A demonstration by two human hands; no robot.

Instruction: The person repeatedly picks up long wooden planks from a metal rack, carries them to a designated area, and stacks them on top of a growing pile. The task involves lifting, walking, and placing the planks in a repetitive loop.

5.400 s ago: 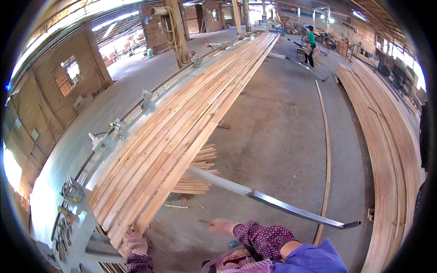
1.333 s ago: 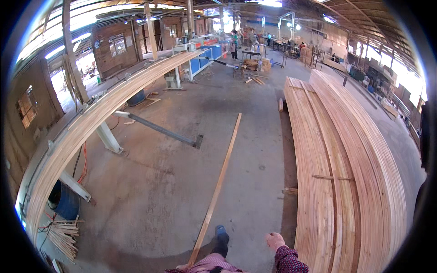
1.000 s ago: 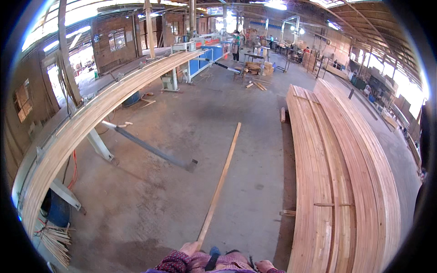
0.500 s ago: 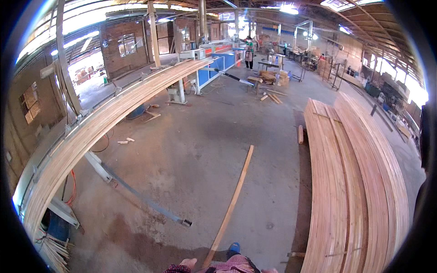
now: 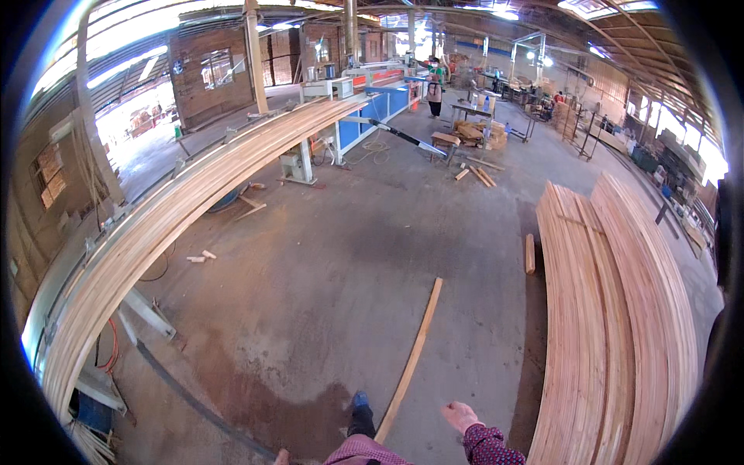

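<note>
My right hand is held out over the floor at the lower middle, below a dark patterned sleeve. Its fingers are loosely curled together, and nothing shows in them. Only a bit of my left hand shows at the bottom edge, its fingers mostly hidden. A long narrow wooden board lies on the floor ahead of me, between my right hand and my blue shoe. Neither hand touches it in view; its near end is hidden by my clothing.
Tall stacks of long boards stand on the right. Along the left, boards rest on a long raised stand leading to a blue machine. A person stands beyond it. A short wood block lies near the stacks.
My right hand has swung forward into view, while my left hand has dropped back to the bottom edge. My view has shifted; the floor board and stacks appear lower and nearer.
</note>
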